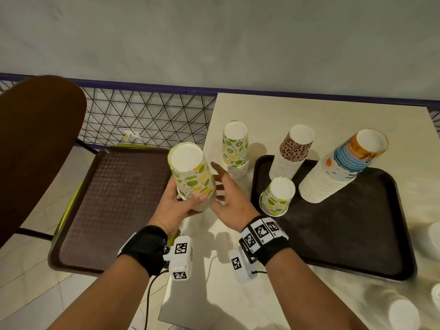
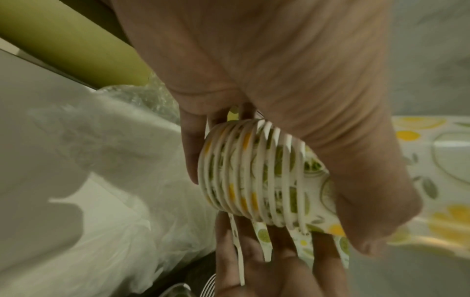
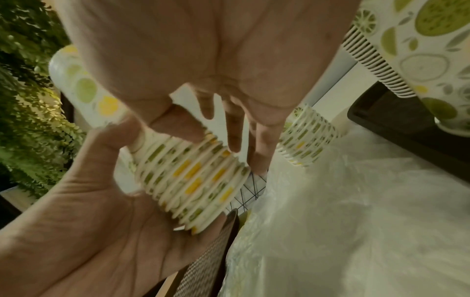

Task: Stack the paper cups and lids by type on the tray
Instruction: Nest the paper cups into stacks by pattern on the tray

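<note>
Between the two trays, above the near left edge of the pale table [image 1: 333, 110], I am holding an upside-down nested stack of lime-and-lemon-print paper cups [image 1: 191, 173]. My left hand [image 1: 177, 203] is curling round its rim end, thumb across the front, so the cups stay nested. My right hand [image 1: 229, 194] is hovering just beside it, fingers spread and gripping nothing, probably to steady the stack. I am likely carrying it toward the dark rectangular plastic tray [image 1: 371, 253] on the right, where a matching single lime-print cup [image 1: 277, 196] is standing inverted.
</note>
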Motion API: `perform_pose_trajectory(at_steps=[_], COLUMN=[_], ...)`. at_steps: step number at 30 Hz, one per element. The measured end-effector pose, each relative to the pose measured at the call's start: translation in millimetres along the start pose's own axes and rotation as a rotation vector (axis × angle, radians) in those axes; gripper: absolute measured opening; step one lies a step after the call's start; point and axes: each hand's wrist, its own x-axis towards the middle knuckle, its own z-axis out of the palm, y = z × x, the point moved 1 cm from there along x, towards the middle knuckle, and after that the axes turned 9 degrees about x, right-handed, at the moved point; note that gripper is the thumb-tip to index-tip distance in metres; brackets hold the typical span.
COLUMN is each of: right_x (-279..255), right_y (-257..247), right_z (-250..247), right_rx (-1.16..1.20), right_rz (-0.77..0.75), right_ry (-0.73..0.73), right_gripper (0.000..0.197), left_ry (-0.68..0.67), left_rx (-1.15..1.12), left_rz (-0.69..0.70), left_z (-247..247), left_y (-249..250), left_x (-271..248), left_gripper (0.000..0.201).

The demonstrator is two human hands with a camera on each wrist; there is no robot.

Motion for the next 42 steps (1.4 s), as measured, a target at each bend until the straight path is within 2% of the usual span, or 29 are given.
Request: perform_pose_trajectory(at_steps=[2, 5, 7, 9, 14, 18, 24, 32, 38, 42], right_x=[3, 15, 29, 46, 83, 97, 99, 102, 96, 85], right_y=[-1, 1, 4, 8, 19, 30, 35, 25, 21, 3], right_z=[-4, -12, -16, -19, -27, -35, -37, -26, -28, -30], right_rx=[-0.005, -0.059, -0.099, -0.107, -0.042, -0.056, -0.113, -0.485, -0.384, -0.195], right_rz=[0.000, -0.049, -0.028, 0.049, 0.180, 0.230, 0.195, 0.122, 0.080, 0.030], right_ry=[0.172, 0.554, 0.693, 0.752, 0.718, 0.645, 0.548, 0.355, 0.417, 0.544], right_gripper=[0.076, 0.064, 0.070, 0.083, 0.104, 0.111, 0.099, 0.092, 0.093, 0.097], left_ry=[0.044, 0.071, 0.079, 0.080, 0.077, 0.069, 0.055, 0.065, 0.075, 0.080], left_rx=[-0.048, -0.082, -0.081, -0.076, -0.086, -0.081, -0.077, -0.077, -0.080, -0.089], left_rz=[-0.023, -0.038, -0.041, -0.038, -0.035, -0.049, -0.025, -0.019, -0.015, -0.025], left_z=[-5, -9, -13, -16, -22, -26, -28, -25, -22, -20], left_y=[-1, -2, -2, -2, -5, -9, -9, -8, -4, 3], left_x=[-1, -1, -3, -5, -10, -13, -13, -11, -12, -14], left_gripper=[0.082, 0.082, 0.084, 0.087, 0.091, 0.098, 0.088, 0.088, 0.086, 0.106])
